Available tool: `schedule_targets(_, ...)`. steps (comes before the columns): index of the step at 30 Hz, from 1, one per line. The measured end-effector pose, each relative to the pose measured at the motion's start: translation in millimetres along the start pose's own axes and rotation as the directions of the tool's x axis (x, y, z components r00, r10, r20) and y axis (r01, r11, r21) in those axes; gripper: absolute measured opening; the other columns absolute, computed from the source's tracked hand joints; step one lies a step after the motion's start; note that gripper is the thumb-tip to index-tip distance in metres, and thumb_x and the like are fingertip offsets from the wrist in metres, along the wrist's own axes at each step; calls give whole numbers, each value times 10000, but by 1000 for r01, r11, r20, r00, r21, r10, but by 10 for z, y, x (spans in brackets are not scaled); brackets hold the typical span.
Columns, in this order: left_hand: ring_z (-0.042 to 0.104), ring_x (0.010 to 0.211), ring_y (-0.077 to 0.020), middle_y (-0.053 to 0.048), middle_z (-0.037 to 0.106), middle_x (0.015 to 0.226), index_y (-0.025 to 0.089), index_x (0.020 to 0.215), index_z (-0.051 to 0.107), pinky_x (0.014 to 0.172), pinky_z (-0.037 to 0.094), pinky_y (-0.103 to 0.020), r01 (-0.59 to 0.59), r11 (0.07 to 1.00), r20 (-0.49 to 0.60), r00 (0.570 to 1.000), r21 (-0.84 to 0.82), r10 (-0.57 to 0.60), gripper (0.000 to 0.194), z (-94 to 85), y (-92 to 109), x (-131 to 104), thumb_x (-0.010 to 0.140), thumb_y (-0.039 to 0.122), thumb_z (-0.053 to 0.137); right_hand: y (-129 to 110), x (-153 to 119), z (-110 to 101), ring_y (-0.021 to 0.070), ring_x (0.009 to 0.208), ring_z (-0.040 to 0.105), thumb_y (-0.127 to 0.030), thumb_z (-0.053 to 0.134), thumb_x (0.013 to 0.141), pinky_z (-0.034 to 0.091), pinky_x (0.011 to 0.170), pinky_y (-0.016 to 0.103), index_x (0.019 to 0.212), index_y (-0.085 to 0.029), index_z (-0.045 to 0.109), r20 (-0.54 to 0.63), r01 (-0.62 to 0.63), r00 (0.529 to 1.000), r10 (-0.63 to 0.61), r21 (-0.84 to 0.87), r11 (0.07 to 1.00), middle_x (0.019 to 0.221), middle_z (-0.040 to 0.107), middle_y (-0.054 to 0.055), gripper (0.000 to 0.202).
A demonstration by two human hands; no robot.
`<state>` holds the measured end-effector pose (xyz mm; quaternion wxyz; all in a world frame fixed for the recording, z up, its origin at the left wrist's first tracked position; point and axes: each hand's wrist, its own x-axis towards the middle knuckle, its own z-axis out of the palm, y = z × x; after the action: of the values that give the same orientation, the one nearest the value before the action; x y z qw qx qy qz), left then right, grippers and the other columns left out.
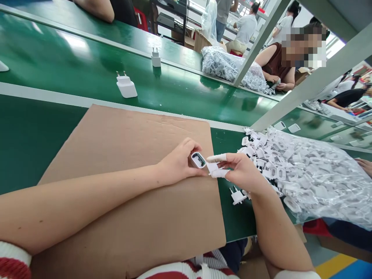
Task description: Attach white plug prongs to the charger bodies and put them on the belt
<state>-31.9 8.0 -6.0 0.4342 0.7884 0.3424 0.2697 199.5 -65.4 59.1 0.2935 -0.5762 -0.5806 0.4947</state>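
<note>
Over the right part of a cardboard sheet (139, 143), my left hand (181, 161) is closed around a white charger housing (198, 159). Its open end faces me, with dark green parts visible inside. Just to the right, my right hand (236, 168) pinches a white plug cap (214, 169) between thumb and finger, both covered with white finger cots. The cap is close beside the housing's open end; whether they touch I cannot tell. Below my right hand, a loose plug cap with two pins (238, 196) lies on the green table.
White plug caps (263, 153) spill from a clear plastic bag (328, 174) at the right. Two chargers (126, 86) (156, 58) stand pins-up on the green belt (95, 66). A slanted metal post (308, 73) rises beyond the bag. Co-workers sit across the line.
</note>
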Motion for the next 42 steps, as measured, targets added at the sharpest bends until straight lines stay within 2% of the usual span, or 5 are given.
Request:
schedule_targets(3,650,1120,-263,-91,660,1239,232,1331,642,996,566,-420,-119,991,111,986,-52,125,499,-6,25,-13,909,474,753,-7,-26,-45,211,959,751,-237,812,777,618,943,415,1181,-272,831,-107,82,990,-88,-56,995,1073,824,40,406)
schedule_targets(8,645,1235,-283,-111,630,1400,245,1432,609,1108,544,-435,-106,989,80,990,-105,114,640,-39,17,-16,863,462,805,-10,-37,-5,204,918,751,-263,857,798,636,859,375,1093,-277,812,-320,225,906,-277,-189,956,1047,806,33,299)
schedule_targets(15,709,1043,-235,-76,749,1126,224,1179,746,932,602,-343,-131,971,123,980,-202,157,301,-50,65,17,949,409,683,-21,-54,208,203,951,724,-171,623,1006,594,819,345,1261,-283,760,-175,390,763,-622,-642,660,1038,767,58,311)
schedule_targets(35,700,942,-226,-67,685,1101,214,958,773,817,593,-324,-38,983,144,987,-178,64,234,-74,91,29,898,424,688,64,76,304,224,930,691,-130,576,994,582,777,351,1196,-279,757,-77,367,757,-649,-772,520,1026,755,70,310)
schedule_targets(42,687,933,-226,-65,687,1112,224,986,786,833,583,-344,-46,988,138,988,-150,67,233,-57,65,19,894,417,694,-17,67,376,199,768,602,-2,540,867,424,621,303,907,-250,744,-88,278,783,-616,-836,473,828,668,42,323)
